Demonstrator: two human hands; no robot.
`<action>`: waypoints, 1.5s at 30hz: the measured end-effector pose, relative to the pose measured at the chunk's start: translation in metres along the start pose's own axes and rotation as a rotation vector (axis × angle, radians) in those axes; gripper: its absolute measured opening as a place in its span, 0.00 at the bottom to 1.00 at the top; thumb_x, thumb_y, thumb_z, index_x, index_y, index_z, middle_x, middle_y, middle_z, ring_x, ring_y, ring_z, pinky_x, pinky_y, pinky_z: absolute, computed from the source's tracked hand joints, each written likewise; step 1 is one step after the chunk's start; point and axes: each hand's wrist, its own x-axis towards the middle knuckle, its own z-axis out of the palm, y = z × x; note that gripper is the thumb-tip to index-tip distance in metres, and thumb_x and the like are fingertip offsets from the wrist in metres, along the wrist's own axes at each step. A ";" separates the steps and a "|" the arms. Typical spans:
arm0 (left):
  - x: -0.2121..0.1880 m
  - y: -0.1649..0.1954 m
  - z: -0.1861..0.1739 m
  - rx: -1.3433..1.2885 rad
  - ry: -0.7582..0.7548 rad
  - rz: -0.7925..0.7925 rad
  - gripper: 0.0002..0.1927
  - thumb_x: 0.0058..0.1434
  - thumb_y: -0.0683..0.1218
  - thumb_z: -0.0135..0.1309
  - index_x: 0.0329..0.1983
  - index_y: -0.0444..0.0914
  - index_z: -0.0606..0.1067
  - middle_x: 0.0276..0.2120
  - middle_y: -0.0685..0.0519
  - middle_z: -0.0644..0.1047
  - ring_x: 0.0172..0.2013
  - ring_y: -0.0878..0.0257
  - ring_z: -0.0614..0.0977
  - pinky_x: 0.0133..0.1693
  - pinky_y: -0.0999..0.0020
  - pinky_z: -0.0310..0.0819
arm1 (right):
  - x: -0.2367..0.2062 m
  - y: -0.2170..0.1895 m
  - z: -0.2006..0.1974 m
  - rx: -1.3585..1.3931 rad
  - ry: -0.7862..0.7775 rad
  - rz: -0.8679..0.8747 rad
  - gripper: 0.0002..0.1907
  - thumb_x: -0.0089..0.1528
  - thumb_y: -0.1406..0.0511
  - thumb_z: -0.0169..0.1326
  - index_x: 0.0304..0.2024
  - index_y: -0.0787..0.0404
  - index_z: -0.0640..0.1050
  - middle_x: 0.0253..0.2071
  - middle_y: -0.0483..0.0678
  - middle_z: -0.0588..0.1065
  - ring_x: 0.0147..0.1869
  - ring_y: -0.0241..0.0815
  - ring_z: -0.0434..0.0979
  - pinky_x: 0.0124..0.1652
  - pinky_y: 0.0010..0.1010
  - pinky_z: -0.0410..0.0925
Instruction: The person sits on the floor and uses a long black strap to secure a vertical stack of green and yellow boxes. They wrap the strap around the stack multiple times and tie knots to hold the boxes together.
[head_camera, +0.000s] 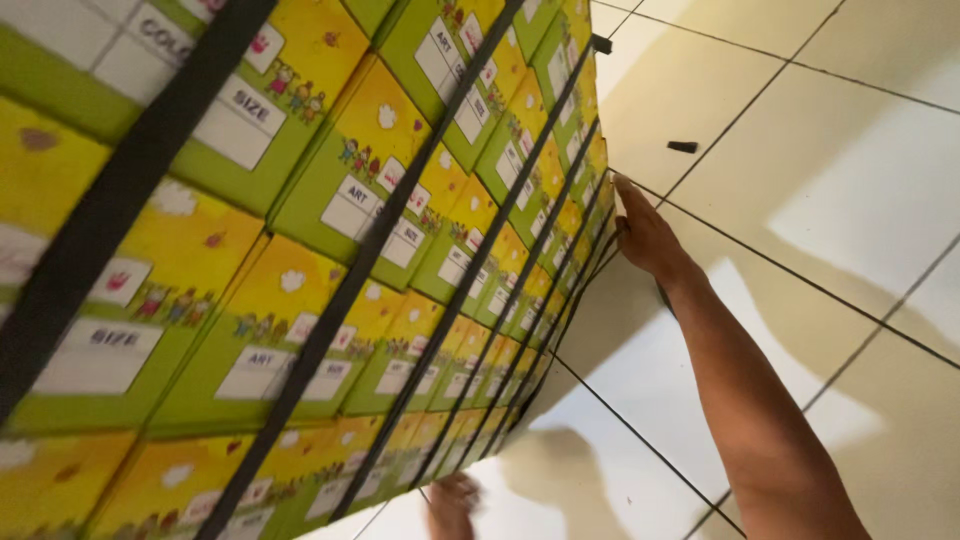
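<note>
Yellow-and-green boxes (300, 250) are filling dark shelf rails (110, 200) close to the camera. The right hand (645, 235) is pressing flat, fingers extended and gripping nothing, against the far end of the boxes, with its arm crossing the tiled floor (820, 180). A bare foot (452, 503) is standing below the boxes.

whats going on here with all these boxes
A person is reaching the right hand down to the low end of dark metal shelves packed with rows of yellow and green boxes. The fingers touch the boxes near the white tiled floor. A bare foot shows below. The left hand is out of view.
</note>
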 end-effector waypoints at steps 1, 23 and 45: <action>-0.014 0.011 0.009 0.153 -0.087 0.119 0.24 0.65 0.44 0.49 0.65 0.37 0.68 0.60 0.42 0.74 0.58 0.48 0.75 0.57 0.53 0.69 | 0.005 0.000 0.003 0.044 -0.046 0.126 0.28 0.66 0.69 0.44 0.70 0.65 0.61 0.69 0.63 0.64 0.71 0.62 0.63 0.64 0.45 0.59; 0.010 0.099 0.012 0.616 -0.182 0.521 0.29 0.61 0.34 0.47 0.68 0.34 0.64 0.60 0.38 0.70 0.57 0.41 0.71 0.60 0.48 0.63 | -0.139 -0.042 -0.025 0.061 0.223 0.229 0.10 0.74 0.64 0.40 0.52 0.63 0.70 0.48 0.63 0.73 0.52 0.68 0.72 0.49 0.50 0.66; -0.044 0.275 0.367 0.837 -0.829 1.075 0.11 0.58 0.38 0.50 0.43 0.40 0.77 0.40 0.48 0.78 0.48 0.49 0.79 0.51 0.51 0.71 | -0.235 0.062 -0.206 0.001 -0.290 0.543 0.14 0.59 0.58 0.65 0.38 0.63 0.80 0.35 0.49 0.79 0.38 0.48 0.80 0.38 0.40 0.72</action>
